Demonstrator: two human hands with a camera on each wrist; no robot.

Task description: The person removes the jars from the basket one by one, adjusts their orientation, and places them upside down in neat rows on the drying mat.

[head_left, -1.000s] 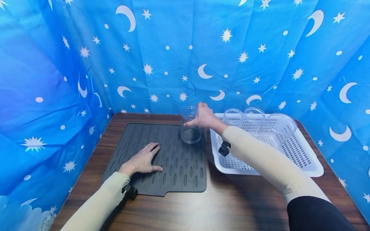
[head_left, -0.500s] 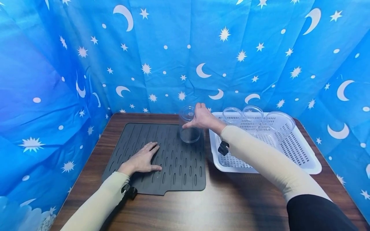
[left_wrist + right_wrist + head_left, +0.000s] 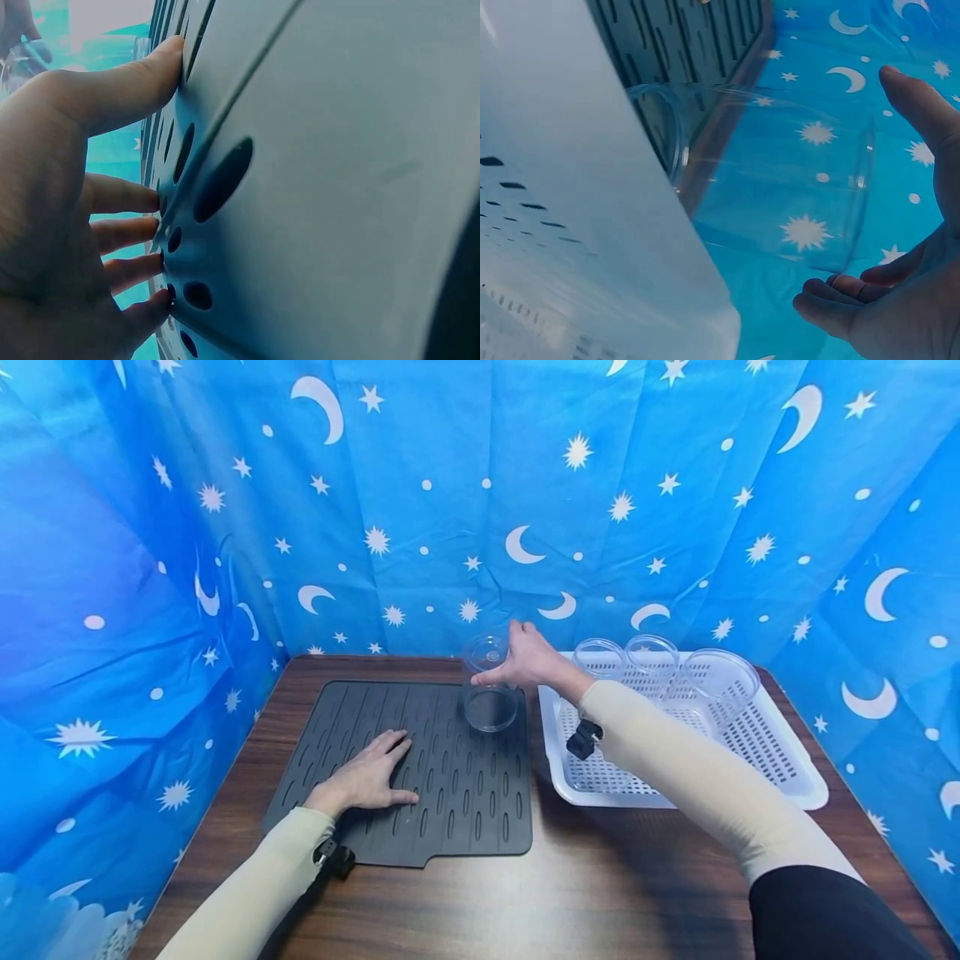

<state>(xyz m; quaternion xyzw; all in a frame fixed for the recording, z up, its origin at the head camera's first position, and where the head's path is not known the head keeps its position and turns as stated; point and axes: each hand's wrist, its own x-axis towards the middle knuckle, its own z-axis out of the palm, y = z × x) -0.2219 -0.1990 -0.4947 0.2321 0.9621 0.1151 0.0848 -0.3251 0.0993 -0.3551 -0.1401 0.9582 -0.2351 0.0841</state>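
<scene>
A clear cylindrical jar [image 3: 490, 706] stands upright on the dark grey ridged mat [image 3: 457, 810], near its back right corner. It looks mouth-down, with its closed base on top. Beside the jar's top is my right hand [image 3: 528, 657]. In the right wrist view, the thumb [image 3: 911, 101] is apart from the jar [image 3: 772, 176], and the fingertips lie close to its base edge; whether they touch cannot be told. My left hand [image 3: 367, 774] rests on the mat with spread fingers, as the left wrist view also shows on the mat's surface [image 3: 337, 150].
A white perforated basket [image 3: 558, 768] stands right of the mat. Inside it are several clear jars, including a wider one [image 3: 722, 677] at the right. A blue curtain [image 3: 420, 460] with moons and stars closes off the back and sides of the wooden table [image 3: 570, 902].
My right hand has risen slightly against the jar, which stays in place on the mat. The left hand keeps still. The whole head view has shifted a little.
</scene>
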